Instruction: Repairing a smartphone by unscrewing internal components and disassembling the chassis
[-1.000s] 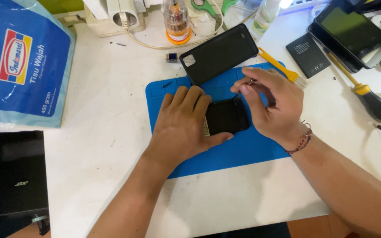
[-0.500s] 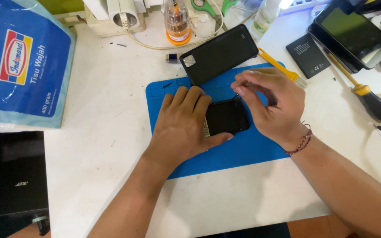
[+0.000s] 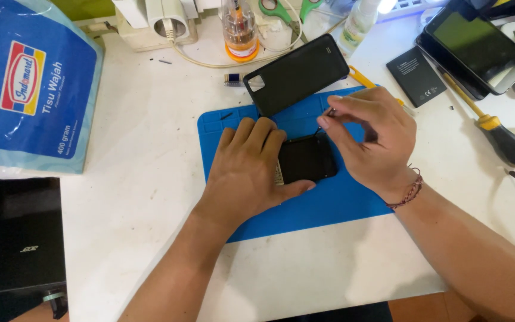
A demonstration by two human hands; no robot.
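The small black rectangular phone body [image 3: 306, 158] lies flat on the blue silicone work mat [image 3: 353, 200], near the mat's middle, toward the far-right part of the white bench [image 3: 138, 179]. It is pinned down by the left hand [image 3: 251, 170], laid palm-down with fingers spread over its left edge and thumb along its near edge; nothing is gripped, only pressed. The right hand [image 3: 374, 140] is clenched in a pinch at the phone body's far right corner. A thin dark tool tip or small part [image 3: 329, 113] seems to be held between thumb and forefinger; its kind cannot be told.

Step judged in hand: fine work at the far corner of the opened phone, probably a screw or clip being dealt with. The next move is judged to call for steady downward pressure from the left hand and a small, exact motion from the right.

Just beyond the mat's far edge a black phone back cover [image 3: 296, 73] lies tilted. Toward the bench's far right are a flat black battery [image 3: 415, 76], a yellow-handled screwdriver [image 3: 496, 131] and a dark-screened tablet [image 3: 472, 45]. At the far left a blue tissue pack [image 3: 28, 83] is seen.
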